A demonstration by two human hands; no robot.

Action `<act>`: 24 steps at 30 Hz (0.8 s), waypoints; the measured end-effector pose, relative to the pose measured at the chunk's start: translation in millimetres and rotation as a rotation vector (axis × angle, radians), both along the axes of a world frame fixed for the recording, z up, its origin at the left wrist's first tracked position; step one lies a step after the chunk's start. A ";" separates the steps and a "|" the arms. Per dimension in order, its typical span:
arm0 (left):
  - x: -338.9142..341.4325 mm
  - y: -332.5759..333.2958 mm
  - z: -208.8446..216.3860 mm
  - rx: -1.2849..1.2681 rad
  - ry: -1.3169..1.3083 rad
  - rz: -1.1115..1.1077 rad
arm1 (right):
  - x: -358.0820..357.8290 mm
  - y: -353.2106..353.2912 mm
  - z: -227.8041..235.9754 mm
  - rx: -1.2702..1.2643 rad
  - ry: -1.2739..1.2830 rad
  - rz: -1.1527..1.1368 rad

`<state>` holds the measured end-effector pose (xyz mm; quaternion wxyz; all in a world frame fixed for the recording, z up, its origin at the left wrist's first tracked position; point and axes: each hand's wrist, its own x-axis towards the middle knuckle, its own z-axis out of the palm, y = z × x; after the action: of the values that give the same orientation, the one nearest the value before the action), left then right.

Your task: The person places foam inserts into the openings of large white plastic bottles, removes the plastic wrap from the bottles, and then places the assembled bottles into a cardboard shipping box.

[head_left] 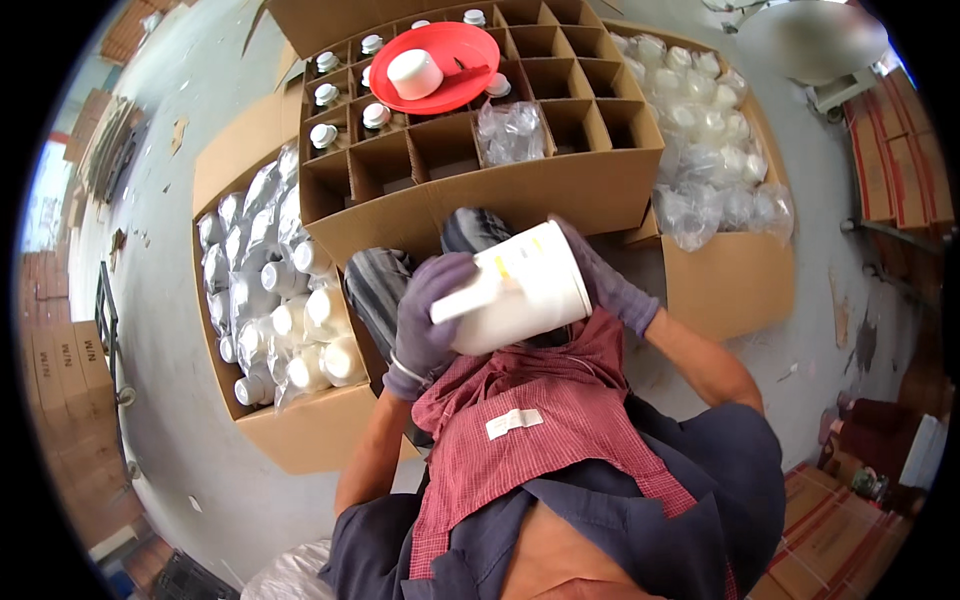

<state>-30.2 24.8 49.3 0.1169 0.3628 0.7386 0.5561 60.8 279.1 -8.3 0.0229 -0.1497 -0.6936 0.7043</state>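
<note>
Between my two gloved hands, a large white plastic jug [535, 295] is tipped on its side above my lap. My left hand [430, 305] is wrapped round its handle side, and my right hand [603, 278] presses against the opposite end. What is inside the jug cannot be seen. Just beyond my knees stands a divided carton [480, 205] with several white-capped bottles [323, 136] in its compartments. A red plate [465, 95] rests on top of it, carrying a white round tub [414, 74] and a thin red piece [470, 76]. Clear plastic wrap [510, 132] fills one front compartment.
At my left, an open carton [300, 430] holds several white-capped containers in clear wrap [290, 320]. Another open carton [730, 290] at the right contains wrapped white bottles [700, 120]. Stacked brown boxes [70, 370] line the left side, with more boxes [895, 150] at the far right.
</note>
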 end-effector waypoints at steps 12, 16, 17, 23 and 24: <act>-26.3 8.6 28.0 -0.058 -0.088 0.000 | -27.2 5.1 27.5 -0.231 0.065 0.141; -14.9 3.8 18.9 -0.024 -0.039 0.040 | -28.9 -9.7 42.0 0.126 0.519 0.194; -17.3 6.4 19.4 0.039 0.404 -0.006 | -34.6 -14.0 32.2 0.055 0.297 0.062; -24.0 7.1 23.7 0.018 -0.058 0.067 | -41.4 -11.1 35.1 -0.786 -0.205 0.107; -26.5 5.8 33.1 -0.035 -0.287 0.106 | -40.6 -9.2 38.5 -0.186 0.136 0.263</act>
<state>-56.7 30.7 82.4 0.1980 0.2379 0.7421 0.5945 20.2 269.9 30.2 -0.0365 -0.0112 -0.6360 0.7708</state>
